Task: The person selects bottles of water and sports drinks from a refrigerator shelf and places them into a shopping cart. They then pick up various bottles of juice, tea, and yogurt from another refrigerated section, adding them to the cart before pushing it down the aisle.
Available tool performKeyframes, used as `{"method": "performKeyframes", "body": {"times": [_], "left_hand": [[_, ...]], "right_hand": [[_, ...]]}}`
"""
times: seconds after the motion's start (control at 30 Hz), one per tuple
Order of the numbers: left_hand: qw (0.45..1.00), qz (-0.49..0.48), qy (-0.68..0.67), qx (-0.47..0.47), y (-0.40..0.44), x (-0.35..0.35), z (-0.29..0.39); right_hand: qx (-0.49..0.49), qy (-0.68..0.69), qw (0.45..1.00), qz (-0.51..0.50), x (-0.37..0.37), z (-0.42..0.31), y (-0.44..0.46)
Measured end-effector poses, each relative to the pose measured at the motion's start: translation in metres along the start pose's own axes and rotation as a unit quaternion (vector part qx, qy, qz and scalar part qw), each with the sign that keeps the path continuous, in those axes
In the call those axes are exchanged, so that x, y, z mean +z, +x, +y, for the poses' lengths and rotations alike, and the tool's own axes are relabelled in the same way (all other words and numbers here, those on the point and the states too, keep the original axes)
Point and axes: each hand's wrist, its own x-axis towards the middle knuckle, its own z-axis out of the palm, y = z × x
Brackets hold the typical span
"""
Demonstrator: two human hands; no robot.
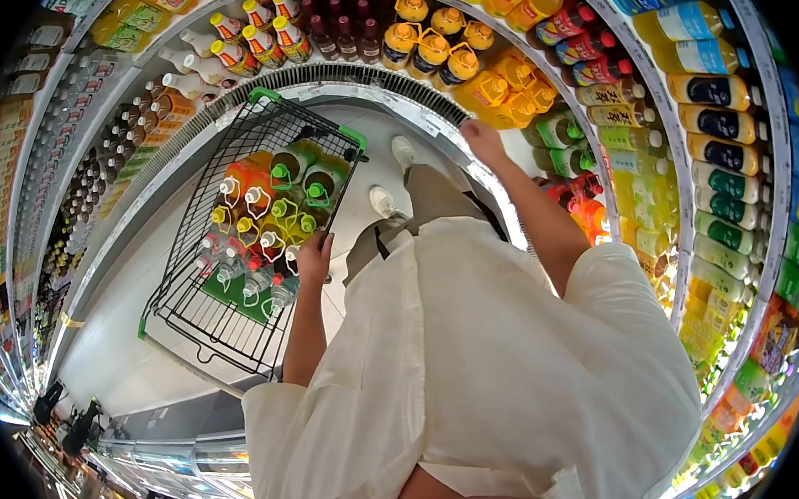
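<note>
My left hand (315, 258) is closed on the near side rim of a black wire shopping cart (178, 277) with green corners. Inside the cart stand several large handled bottles (287, 171), with green, orange, yellow, white, red and blue caps. Over on the right, my right hand (485, 141) is at the front rail of the drinks shelf, beside large orange juice bottles (492, 88). Its fingers are curled together, and whatever they hold, if anything, is hidden.
Curved shelves (614, 144) of bottled drinks surround the cart on the left, far and right sides. A black grille (364, 75) runs along the shelf front. My shoes (404, 151) stand on the pale floor (125, 324). Glass-fronted cases (176, 460) are at the lower left.
</note>
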Motion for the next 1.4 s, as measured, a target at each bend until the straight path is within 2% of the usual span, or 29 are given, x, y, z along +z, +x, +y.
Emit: {"method": "performKeyframes", "body": {"times": [0.07,0.13,0.17,0.2,0.23,0.27,0.33,0.4,0.47,0.5,0.6,0.67,0.73,0.8,0.83,0.9,0.93,1.0,1.03,1.17,1.23,1.33,1.4], "left_hand": [[1.0,0.002,0.001,-0.01,0.001,-0.003,0.003],[1.0,0.007,0.003,-0.021,0.004,-0.003,0.005],[0.999,0.051,0.005,-0.001,0.005,-0.001,0.002],[0.995,0.094,0.006,0.018,0.007,0.0,0.003],[0.995,0.098,0.007,0.012,0.01,-0.004,0.016],[0.99,0.137,0.043,-0.008,0.015,-0.009,0.028],[0.98,0.176,0.08,-0.035,0.031,-0.02,0.07],[0.984,0.153,-0.075,-0.046,0.069,-0.024,0.125],[0.986,0.087,-0.14,-0.028,0.118,-0.015,0.169],[0.98,0.065,-0.186,-0.01,0.144,-0.004,0.191],[0.948,-0.034,-0.314,0.032,0.223,0.045,0.247],[0.945,-0.066,-0.317,0.044,0.276,0.086,0.272],[0.969,-0.042,-0.237,0.053,0.317,0.11,0.307],[0.979,0.005,-0.139,0.146,0.352,0.138,0.328],[0.98,0.011,-0.148,0.133,0.367,0.148,0.337],[0.992,-0.011,-0.044,0.118,0.392,0.164,0.354],[0.993,-0.007,-0.05,0.11,0.398,0.165,0.362],[0.987,-0.055,0.047,0.143,0.405,0.168,0.381],[0.982,-0.117,0.09,0.117,0.412,0.166,0.389],[0.983,-0.13,0.116,0.061,0.418,0.172,0.401],[0.988,-0.096,0.114,0.044,0.415,0.174,0.411],[0.979,-0.134,0.147,0.053,0.417,0.162,0.414],[0.98,-0.151,0.124,0.031,0.415,0.159,0.407]], "right_hand": [[0.007,-0.052,0.998,0.018,-0.024,-0.027,0.042],[0.029,0.005,0.999,0.037,-0.041,-0.042,0.086],[0.024,0.006,0.999,0.032,-0.041,-0.041,0.114],[0.089,0.104,0.99,0.023,-0.041,-0.037,0.143],[0.155,0.2,0.968,0.012,-0.04,-0.038,0.167],[0.154,0.199,0.968,0.005,-0.04,-0.039,0.19],[0.285,0.338,0.893,-0.086,-0.048,-0.052,0.225],[0.301,0.36,0.877,-0.102,-0.05,-0.082,0.234],[0.358,0.406,0.84,-0.046,-0.049,-0.109,0.242],[0.384,0.41,0.826,-0.046,-0.036,-0.083,0.268],[0.397,0.45,0.8,-0.008,-0.04,-0.094,0.262],[0.402,0.462,0.79,-0.015,-0.05,-0.092,0.255],[0.426,0.546,0.721,0.001,-0.05,-0.079,0.259],[0.42,0.526,0.739,-0.017,-0.062,-0.062,0.246],[0.401,0.521,0.753,-0.037,-0.068,-0.057,0.238],[0.384,0.507,0.769,-0.062,-0.077,-0.041,0.229],[0.37,0.515,0.768,-0.091,-0.078,-0.028,0.227],[0.359,0.519,0.766,-0.124,-0.085,-0.01,0.222],[0.364,0.522,0.764,-0.11,-0.085,-0.019,0.22],[0.368,0.55,0.746,-0.074,-0.074,-0.044,0.212],[0.363,0.572,0.733,-0.063,-0.071,-0.043,0.205],[0.337,0.586,0.736,-0.04,-0.066,-0.04,0.187],[0.309,0.557,0.769,-0.05,-0.065,-0.035,0.179]]}}
